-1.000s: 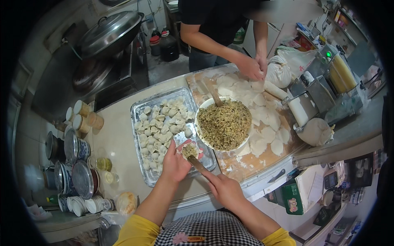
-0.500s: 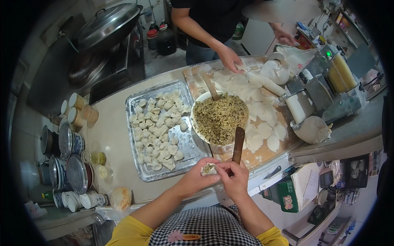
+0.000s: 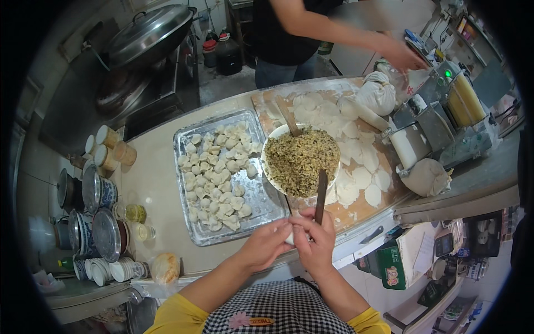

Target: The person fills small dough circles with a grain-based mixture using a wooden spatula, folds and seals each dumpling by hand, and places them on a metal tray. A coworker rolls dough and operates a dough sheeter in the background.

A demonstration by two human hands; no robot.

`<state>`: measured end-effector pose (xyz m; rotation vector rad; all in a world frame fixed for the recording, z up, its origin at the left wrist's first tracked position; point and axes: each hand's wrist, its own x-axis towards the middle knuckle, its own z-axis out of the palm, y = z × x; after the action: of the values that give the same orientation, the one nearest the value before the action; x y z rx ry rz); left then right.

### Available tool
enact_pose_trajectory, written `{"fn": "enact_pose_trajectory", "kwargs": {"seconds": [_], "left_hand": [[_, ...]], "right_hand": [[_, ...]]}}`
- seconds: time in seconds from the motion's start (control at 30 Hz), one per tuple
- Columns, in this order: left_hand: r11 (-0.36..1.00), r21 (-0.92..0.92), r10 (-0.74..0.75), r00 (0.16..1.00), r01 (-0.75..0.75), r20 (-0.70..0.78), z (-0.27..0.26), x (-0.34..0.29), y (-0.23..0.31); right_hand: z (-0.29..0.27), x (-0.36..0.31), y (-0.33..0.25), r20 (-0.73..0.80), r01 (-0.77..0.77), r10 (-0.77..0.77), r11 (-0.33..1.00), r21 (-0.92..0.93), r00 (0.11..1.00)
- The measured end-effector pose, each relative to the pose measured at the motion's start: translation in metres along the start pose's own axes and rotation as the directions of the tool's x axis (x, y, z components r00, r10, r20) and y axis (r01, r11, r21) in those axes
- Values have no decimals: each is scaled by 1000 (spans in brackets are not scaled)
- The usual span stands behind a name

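Close to the counter's front edge, my left hand and my right hand meet, fingertips pressed together around a white dumpling that mostly hides behind them. A brown wooden filling spatula also sticks up from my right hand, its upper end over the rim of the filling bowl. This white bowl is heaped with chopped yellow-brown filling, and a wooden stick stands in it. Left of it, a metal tray carries many folded dumplings. Round dough wrappers lie scattered to the right.
A floured wooden board holds the wrappers. A dough-rolling machine stands at right, with a cloth-wrapped bundle before it. Across the counter a co-worker's arm reaches toward the machine. Jars and lidded pots line the left.
My fingers have closed over the wrapper, whose filling showed before and is now hidden. The co-worker's arm has swung from the wrappers rightward to the machine.
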<state>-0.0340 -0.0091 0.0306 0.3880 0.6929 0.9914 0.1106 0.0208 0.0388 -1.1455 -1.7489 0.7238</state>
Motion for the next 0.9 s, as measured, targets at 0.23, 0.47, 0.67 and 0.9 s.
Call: {"fn": "enact_pose_trajectory", "kwargs": {"seconds": [0.23, 0.47, 0.67, 0.9], "left_hand": [[779, 589, 322, 943, -214, -83, 7, -2, -20], [689, 641, 473, 880, -338, -44, 15, -5, -31], [959, -115, 235, 956, -257, -176, -4, 14, -27], [955, -261, 117, 989, -138, -94, 3, 12, -7]], "right_hand": [[7, -3, -1, 135, -44, 35, 997, 64, 990], [11, -6, 4, 41, 38, -45, 986, 161, 998], [3, 1, 4, 49, -86, 81, 991, 101, 995], [0, -12, 1, 40, -184, 180, 972, 144, 983]]}}
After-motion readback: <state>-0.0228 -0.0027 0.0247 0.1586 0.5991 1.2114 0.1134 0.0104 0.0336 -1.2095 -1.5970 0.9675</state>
